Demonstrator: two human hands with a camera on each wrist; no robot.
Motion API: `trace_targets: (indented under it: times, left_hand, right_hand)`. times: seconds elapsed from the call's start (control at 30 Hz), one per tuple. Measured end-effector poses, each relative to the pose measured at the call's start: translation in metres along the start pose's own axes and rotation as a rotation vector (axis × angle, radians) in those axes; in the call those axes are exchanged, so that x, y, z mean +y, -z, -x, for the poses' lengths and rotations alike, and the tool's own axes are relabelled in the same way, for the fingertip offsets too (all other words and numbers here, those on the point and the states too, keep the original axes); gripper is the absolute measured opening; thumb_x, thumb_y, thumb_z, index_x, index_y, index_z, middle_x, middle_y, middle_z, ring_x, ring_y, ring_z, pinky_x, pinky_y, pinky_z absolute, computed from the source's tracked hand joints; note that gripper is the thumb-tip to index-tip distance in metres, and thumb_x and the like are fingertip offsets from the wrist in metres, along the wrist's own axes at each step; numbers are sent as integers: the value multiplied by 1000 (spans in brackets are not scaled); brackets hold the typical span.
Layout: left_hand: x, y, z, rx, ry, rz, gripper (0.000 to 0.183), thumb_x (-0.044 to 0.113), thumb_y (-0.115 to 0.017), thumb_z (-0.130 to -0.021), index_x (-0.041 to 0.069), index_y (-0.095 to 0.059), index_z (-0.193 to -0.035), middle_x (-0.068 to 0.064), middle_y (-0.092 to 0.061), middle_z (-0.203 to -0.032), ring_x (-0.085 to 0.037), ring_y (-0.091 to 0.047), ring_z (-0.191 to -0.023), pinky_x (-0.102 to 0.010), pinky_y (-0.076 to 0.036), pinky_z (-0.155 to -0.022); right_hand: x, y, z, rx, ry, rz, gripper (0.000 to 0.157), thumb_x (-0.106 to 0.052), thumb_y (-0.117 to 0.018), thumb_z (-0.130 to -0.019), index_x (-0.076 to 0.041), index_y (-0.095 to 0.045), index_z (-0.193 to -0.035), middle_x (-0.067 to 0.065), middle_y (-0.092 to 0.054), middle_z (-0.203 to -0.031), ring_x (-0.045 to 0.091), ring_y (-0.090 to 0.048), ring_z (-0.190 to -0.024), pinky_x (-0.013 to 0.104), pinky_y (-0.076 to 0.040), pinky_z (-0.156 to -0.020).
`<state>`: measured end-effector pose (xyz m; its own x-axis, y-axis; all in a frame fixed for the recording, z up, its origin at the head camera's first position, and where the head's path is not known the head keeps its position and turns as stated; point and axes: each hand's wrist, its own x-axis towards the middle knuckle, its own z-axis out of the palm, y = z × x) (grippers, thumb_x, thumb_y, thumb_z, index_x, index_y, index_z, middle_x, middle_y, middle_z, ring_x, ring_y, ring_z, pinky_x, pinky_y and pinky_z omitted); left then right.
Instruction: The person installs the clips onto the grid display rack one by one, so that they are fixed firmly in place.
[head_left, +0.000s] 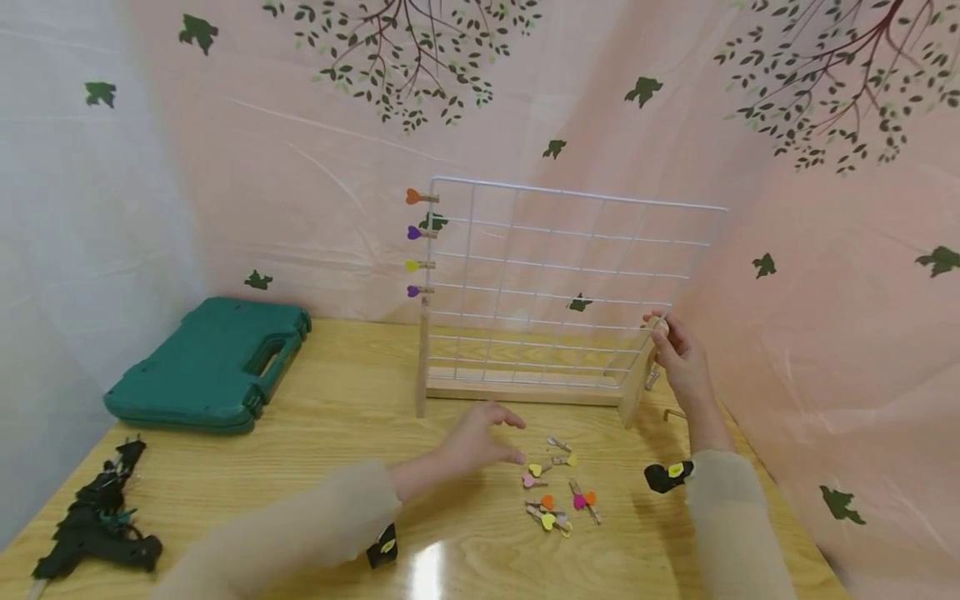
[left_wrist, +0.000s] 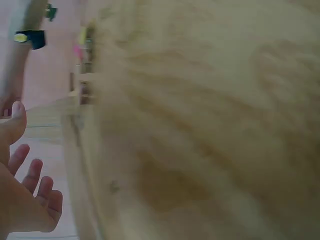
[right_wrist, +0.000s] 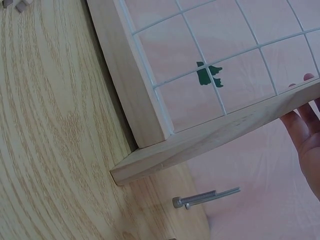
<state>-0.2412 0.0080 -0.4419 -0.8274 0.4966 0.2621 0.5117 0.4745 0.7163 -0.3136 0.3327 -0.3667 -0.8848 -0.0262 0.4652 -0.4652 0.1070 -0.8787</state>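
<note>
A white wire grid (head_left: 558, 267) stands in a wooden frame (head_left: 525, 390) on the table. Four mini clothespins with heart tops, such as the orange one (head_left: 413, 197), clip along its left edge. My right hand (head_left: 681, 354) grips the top of the frame's right post (head_left: 637, 379); in the right wrist view, fingertips (right_wrist: 308, 76) show beyond the post. My left hand (head_left: 476, 437) hovers in front of the frame, fingers spread and holding nothing. Just right of it lie several loose heart clothespins, among them a pink one (head_left: 531, 481) and a yellow one (head_left: 548, 522).
A green plastic case (head_left: 210, 358) lies at the left back, with a black glue gun (head_left: 97, 517) in front of it. Metal bolts (right_wrist: 205, 197) and a bent hex key (head_left: 673, 413) lie beside the right post. Leaf-printed cloth (head_left: 570, 100) hangs behind.
</note>
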Motion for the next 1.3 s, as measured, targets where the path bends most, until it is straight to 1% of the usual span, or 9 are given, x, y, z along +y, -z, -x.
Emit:
trace_targets:
  times: [0.13,0.23,0.43,0.67,0.8,0.93,1.03,1.17,1.3]
  left_hand:
    - [-13,-18,0,-93,-63,-106,38,41,-75,-64,16,-68,-92,9,-64,-89,-7,-53,-84,-22,-41,-79]
    - [-15,-24,0,-133,-88,-190,35,44,-75,-63,20,-68,-87,13,-64,-84,-4,-51,-80,-20,-38,-77]
    - [-9,-28,-2,-150,-80,-257,31,46,-77,-59,26,-69,-81,15,-61,-83,-6,-46,-84,-26,-36,-77]
    - [-1,-33,0,-136,-53,-292,22,44,-77,-61,27,-68,-73,15,-57,-78,-6,-43,-81,-28,-33,-75]
    - [-3,-33,-2,-134,-30,-233,16,36,-77,-65,26,-68,-72,14,-57,-76,-5,-42,-79,-27,-32,-75]
    - [-10,-30,-6,-142,10,-15,12,21,-75,-69,16,-66,-76,10,-59,-71,-3,-49,-70,-21,-42,-72]
    - [-13,-21,-7,-133,62,146,13,12,-74,-71,10,-64,-79,6,-61,-70,-2,-54,-64,-17,-47,-60]
    - [-6,0,-8,-83,121,233,11,16,-71,-76,9,-68,-84,3,-66,-76,-8,-58,-66,-20,-49,-59]
    - [14,35,-15,-20,157,271,19,25,-66,-80,12,-69,-92,3,-67,-85,-14,-59,-72,-24,-49,-60]
  right_hand:
    - [0,0,1,8,3,7,34,-7,-46,-92,-4,-46,-125,14,-50,-123,5,-54,-98,18,-51,-73]
    - [-1,0,1,5,4,10,34,-7,-46,-92,-4,-46,-125,15,-49,-123,3,-54,-97,18,-51,-74]
    - [-2,1,0,-15,11,-17,35,-6,-45,-92,-3,-45,-126,18,-47,-124,7,-54,-99,19,-52,-72]
    - [0,3,2,-11,-27,24,37,-11,-47,-92,-6,-44,-129,15,-46,-128,11,-51,-108,18,-51,-74]
    - [1,2,1,-5,-15,17,36,-10,-46,-92,-5,-45,-128,12,-49,-126,9,-52,-105,17,-51,-73]
    - [1,2,0,6,-5,16,35,-9,-46,-92,-5,-46,-127,11,-51,-124,7,-53,-102,17,-51,-71]
    - [0,2,1,8,-11,26,35,-9,-46,-92,-5,-46,-127,10,-51,-124,7,-53,-103,16,-51,-71]
    - [1,2,1,10,-21,49,35,-10,-47,-92,-6,-46,-127,11,-50,-125,6,-52,-103,17,-51,-73]
    - [1,2,1,6,-21,48,35,-11,-46,-92,-5,-45,-127,15,-47,-126,6,-52,-103,18,-51,-73]
